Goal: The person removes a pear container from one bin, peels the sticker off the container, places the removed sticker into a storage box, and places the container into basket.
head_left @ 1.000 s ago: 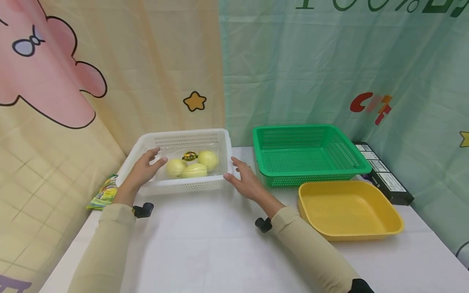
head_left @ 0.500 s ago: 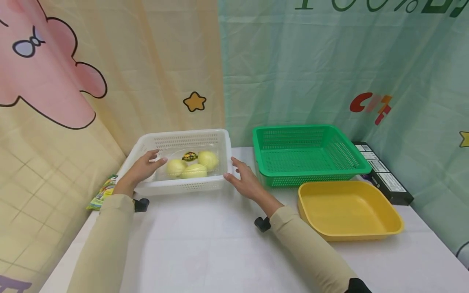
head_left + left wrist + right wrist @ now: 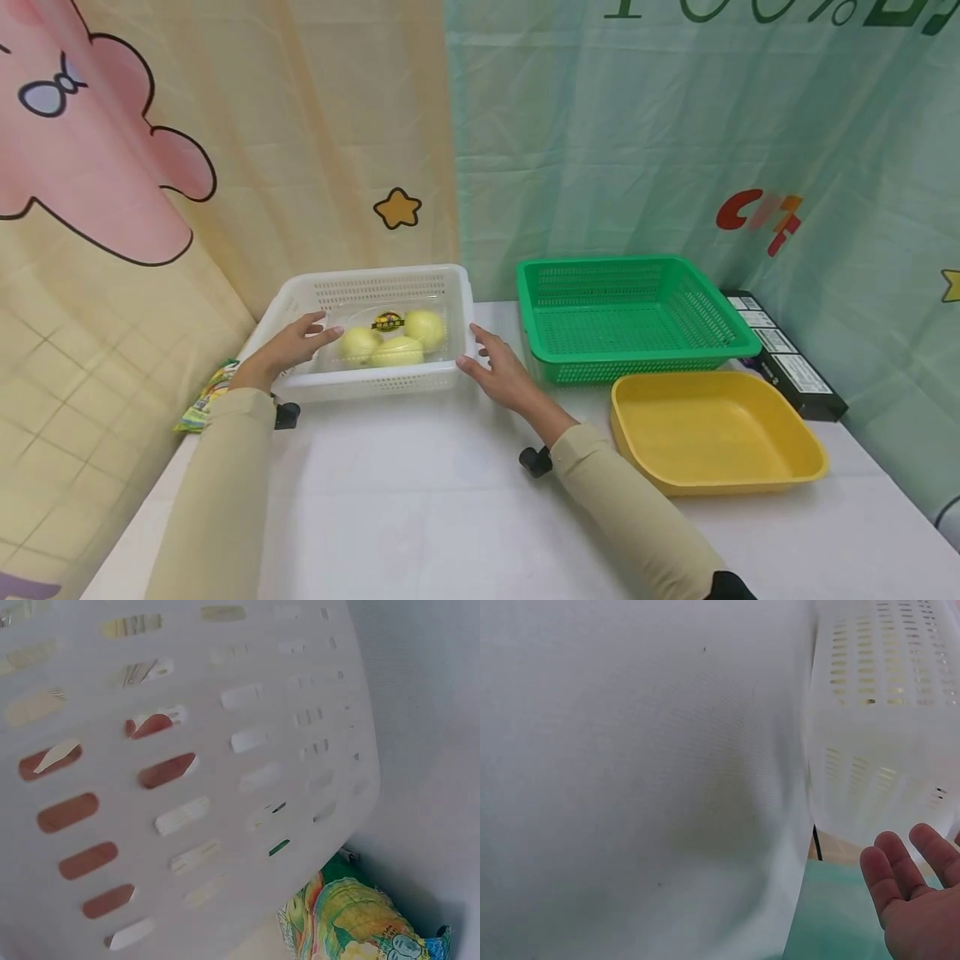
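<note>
A white rectangular perforated plastic basket (image 3: 375,383) stood on the white cloth-covered surface (image 3: 360,517), holding a clear plastic pack of three round pale-yellow fruits (image 3: 397,352). The left hand (image 3: 294,343) — thumb and fingers apart, gripping nothing visible — reached over the basket's left part; the right hand (image 3: 498,371), loosely spread and ungripping, was at its right wall — contact unclear.

From beige cloth sleeves (image 3: 217,500), the bare left hand (image 3: 288,348) points toward two o'clock, the bare right hand (image 3: 502,373) toward half past ten, its fingers (image 3: 880,881) loosely extended.
</note>
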A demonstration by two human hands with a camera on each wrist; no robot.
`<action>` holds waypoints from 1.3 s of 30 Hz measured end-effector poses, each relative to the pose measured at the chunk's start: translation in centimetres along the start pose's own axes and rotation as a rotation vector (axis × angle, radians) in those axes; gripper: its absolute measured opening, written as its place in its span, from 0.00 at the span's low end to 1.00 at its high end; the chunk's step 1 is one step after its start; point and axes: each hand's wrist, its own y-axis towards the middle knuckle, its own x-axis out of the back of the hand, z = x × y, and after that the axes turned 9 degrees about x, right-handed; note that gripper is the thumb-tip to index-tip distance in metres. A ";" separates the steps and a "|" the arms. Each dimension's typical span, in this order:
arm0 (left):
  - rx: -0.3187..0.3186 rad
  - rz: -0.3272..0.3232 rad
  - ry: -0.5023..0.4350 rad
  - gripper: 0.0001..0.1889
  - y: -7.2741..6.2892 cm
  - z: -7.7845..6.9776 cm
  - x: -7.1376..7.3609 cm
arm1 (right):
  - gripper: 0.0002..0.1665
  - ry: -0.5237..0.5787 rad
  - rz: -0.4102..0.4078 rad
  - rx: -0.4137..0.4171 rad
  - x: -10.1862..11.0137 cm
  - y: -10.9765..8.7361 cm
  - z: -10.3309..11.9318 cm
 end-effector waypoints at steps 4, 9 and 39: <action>0.003 0.036 -0.030 0.48 0.4 0.2 0.0 | 0.41 0.012 0.000 0.004 -0.2 0.0 -0.1; 0.014 0.052 -0.021 0.49 0.9 0.4 0.0 | 0.41 0.024 0.007 0.006 -0.3 0.0 0.1; 0.063 0.175 -0.063 0.52 1.2 0.1 -0.4 | 0.43 0.034 -0.018 0.016 -0.8 -0.3 -0.3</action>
